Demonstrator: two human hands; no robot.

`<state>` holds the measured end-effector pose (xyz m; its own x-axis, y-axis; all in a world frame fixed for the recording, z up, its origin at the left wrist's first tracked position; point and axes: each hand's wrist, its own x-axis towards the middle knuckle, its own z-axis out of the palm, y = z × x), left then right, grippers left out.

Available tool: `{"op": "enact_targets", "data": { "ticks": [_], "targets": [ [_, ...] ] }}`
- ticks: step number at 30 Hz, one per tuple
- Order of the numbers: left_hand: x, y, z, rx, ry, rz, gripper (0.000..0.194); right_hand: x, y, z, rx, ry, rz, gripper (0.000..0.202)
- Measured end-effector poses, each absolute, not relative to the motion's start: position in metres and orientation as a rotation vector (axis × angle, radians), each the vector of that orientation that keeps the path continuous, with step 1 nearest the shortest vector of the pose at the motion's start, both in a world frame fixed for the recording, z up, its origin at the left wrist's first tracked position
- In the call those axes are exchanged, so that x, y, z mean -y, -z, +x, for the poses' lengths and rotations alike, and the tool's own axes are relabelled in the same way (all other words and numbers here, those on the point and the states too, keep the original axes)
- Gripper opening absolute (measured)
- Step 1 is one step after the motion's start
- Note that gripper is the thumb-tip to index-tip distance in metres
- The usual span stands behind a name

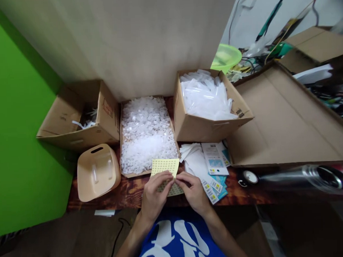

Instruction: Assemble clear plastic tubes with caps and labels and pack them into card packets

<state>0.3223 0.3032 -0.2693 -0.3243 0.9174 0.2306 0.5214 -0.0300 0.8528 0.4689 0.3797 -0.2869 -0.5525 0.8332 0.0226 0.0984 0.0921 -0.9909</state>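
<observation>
A pale yellow sticker sheet (165, 165) with rows of small dark marks is held upright-tilted in front of me at the table's front edge. My left hand (155, 194) is closed on its lower part, thumb and forefinger pinched together. My right hand (194, 192) is also closed, its thumb and forefinger pinching at the sheet's right side, and the fingertips of both hands nearly meet. Whether a tiny label is between the fingertips is too small to tell. Just beyond the sheet lies a shallow cardboard tray (122, 153) full of small whitish plastic pieces (147, 133).
Right of my hands lie printed cards (215, 160) and white slips. A cardboard box (200, 129) of clear plastic tubes stands behind them. At left are a beige bin (84, 185) with two clear tubes and another box (75, 138). A steel flask (298, 178) lies right.
</observation>
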Motion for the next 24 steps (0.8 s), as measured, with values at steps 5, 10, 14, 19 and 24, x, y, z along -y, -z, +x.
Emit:
{"op": "enact_targets", "data": {
  "ticks": [5, 10, 14, 19, 24],
  "targets": [
    [-0.293, 0.265, 0.311, -1.793, -1.353, 1.368, 0.009, -0.372, 0.281, 0.456, 1.862, -1.433, -0.842, 0.019],
    [-0.288, 0.269, 0.305, -1.811, -1.393, 1.436, 0.013, -0.371, 0.277, 0.447, 1.939, -1.367, -0.861, 0.022],
    [-0.288, 0.274, 0.304, -1.809, -1.404, 1.498, 0.016, -0.372, 0.279, 0.445, 1.937, -1.364, -0.902, 0.021],
    [-0.295, 0.273, 0.301, -1.748, -1.385, 1.418, 0.011, -0.373, 0.281, 0.445, 1.918, -1.350, -0.918, 0.021],
    [-0.304, 0.275, 0.300, -1.705, -1.327, 1.468, 0.010, -0.376, 0.284, 0.448, 1.959, -1.270, -0.931, 0.023]
  ]
}}
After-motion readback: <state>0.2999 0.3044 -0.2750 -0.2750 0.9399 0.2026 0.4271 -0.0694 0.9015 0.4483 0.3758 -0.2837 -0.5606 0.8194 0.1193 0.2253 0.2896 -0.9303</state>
